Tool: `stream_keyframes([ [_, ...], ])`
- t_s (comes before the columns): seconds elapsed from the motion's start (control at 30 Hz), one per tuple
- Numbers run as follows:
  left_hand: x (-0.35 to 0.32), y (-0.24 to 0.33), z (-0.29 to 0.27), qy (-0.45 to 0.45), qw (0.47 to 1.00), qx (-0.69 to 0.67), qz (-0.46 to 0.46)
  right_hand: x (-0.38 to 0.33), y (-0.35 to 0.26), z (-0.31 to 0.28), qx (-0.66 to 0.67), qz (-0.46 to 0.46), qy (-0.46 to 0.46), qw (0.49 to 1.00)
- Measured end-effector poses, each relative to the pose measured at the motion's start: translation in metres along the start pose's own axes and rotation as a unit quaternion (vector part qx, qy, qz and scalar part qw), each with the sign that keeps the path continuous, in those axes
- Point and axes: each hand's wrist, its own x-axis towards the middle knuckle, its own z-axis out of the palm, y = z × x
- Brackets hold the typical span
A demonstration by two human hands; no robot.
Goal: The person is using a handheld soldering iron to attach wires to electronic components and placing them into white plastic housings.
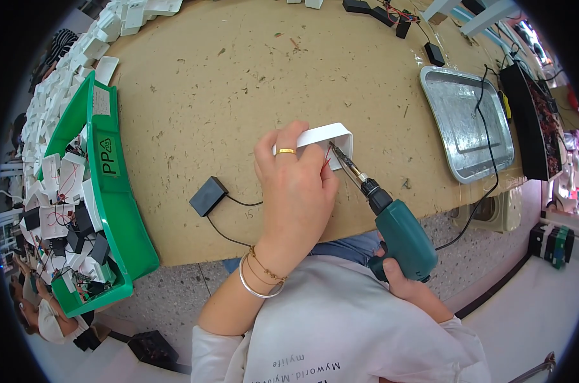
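My left hand (296,185), with a gold ring and bracelets, is closed around a white open-sided plastic housing (342,139) over the middle of the table. Thin red wires show inside the housing, beside my fingers. My right hand (396,281) grips the handle of a dark green, pistol-shaped soldering gun (407,237) at the table's front edge. Its narrow metal tip reaches into the housing's opening, close to my left fingertips; whether it touches anything there is hard to see. A small black box (209,196) lies left of my left wrist, its black wires running under that hand.
At the left stands a green bin (104,185) full of white housings, black boxes and wires, with white housings (59,108) heaped behind it. A metal tray (468,121) lies at the right, crossed by a black cord (490,134). Beyond it is a long black box (531,121).
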Motion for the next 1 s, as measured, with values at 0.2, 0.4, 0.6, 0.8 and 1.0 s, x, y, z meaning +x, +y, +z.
stream_keyframes([
  [0.2, 0.0003, 0.0005, -0.0005, 0.004, 1.000, -0.007, -0.002, -0.0006, -0.0035, -0.0002, 0.012, 0.018, 0.004, 1.000],
  [0.4, 0.0005, 0.0000, 0.0007, 0.014, 1.000, 0.005, 0.007, -0.0002, -0.0025, -0.0022, -0.013, 0.001, -0.010, 1.000],
  [0.6, 0.0001, -0.0003, 0.0003, 0.014, 1.000, 0.002, 0.005, -0.0010, -0.0024, -0.0022, -0.027, 0.006, -0.007, 1.000],
  [0.8, 0.0000, 0.0003, -0.0004, 0.001, 1.000, -0.002, 0.001, 0.0003, -0.0020, -0.0024, -0.020, -0.005, -0.005, 1.000],
  [1.0, -0.0004, 0.0001, -0.0002, -0.001, 1.000, -0.007, -0.004, -0.0014, -0.0033, -0.0025, 0.010, 0.031, -0.003, 0.999],
])
